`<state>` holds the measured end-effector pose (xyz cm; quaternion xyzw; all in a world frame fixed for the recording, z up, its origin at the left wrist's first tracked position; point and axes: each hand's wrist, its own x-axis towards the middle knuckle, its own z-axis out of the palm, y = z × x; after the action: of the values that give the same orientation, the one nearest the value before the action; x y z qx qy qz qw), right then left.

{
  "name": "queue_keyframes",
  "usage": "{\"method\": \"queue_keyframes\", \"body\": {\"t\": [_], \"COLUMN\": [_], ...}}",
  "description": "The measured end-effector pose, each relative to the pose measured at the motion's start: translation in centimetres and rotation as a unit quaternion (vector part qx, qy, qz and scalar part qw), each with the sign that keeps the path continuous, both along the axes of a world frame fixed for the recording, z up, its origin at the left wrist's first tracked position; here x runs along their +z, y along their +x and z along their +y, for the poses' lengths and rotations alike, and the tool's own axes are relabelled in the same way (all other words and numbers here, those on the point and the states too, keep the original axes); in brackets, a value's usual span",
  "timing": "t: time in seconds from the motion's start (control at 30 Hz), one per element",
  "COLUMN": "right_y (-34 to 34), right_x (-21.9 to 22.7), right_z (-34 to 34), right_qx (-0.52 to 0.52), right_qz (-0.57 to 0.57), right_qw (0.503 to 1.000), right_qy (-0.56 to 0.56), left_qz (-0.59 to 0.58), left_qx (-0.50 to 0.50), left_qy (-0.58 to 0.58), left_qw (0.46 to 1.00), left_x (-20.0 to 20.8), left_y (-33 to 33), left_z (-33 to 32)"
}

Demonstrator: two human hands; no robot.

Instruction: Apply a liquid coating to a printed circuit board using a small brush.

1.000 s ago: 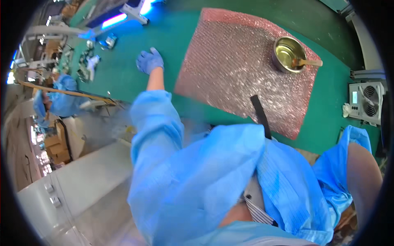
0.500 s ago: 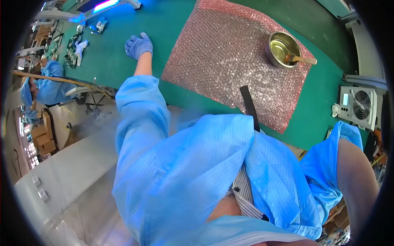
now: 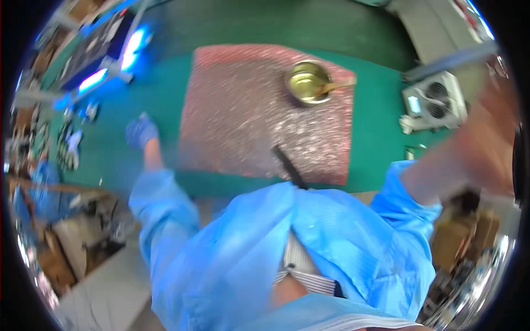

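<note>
My left hand (image 3: pixel 142 131), in a blue-purple glove, rests on the green table to the left of a sheet of pink bubble wrap (image 3: pixel 221 121). Motion softens its outline, but the thumb stands apart from the bent fingers and nothing shows in it. My right hand (image 3: pixel 488 143) is raised near the camera at the right edge, bare and smeared; its fingers cannot be made out. Upon the wrap's far right part stands a round metal bowl (image 3: pixel 292 88) of yellowish liquid. A wooden-handled brush or spatula (image 3: pixel 339 85) leans over its rim.
A white fan unit (image 3: pixel 435 102) stands on the right of the green table (image 3: pixel 157 88). Bright lamps (image 3: pixel 132 48) on a frame are at the far left. Small parts (image 3: pixel 69 144) lie on the left side. Another person in blue (image 3: pixel 47 190) is at the left edge.
The view has swung, shifting the wrap and bowl leftward in the picture. My right forearm has risen into view at the right. My left hand stays on the table.
</note>
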<state>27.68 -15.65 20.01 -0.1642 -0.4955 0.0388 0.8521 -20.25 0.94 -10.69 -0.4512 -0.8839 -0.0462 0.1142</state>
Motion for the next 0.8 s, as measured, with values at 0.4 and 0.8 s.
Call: {"method": "queue_keyframes", "body": {"t": [0.4,0.8], "right_y": [16.5,14.7], "right_x": [-30.9,-34.6], "right_z": [5.7,2.7], "right_qx": [-0.357,-0.512], "right_qz": [-0.114,-0.271], "right_qw": [0.684,0.576], "right_qy": [-0.626,-0.577], "left_qz": [0.009,-0.006], "left_qx": [-0.003,0.053], "left_qy": [-0.085,-0.094], "left_qw": [0.996,0.994], "left_x": [-2.7,-4.5], "left_y": [-2.1,-2.6], "left_z": [2.0,4.6]}}
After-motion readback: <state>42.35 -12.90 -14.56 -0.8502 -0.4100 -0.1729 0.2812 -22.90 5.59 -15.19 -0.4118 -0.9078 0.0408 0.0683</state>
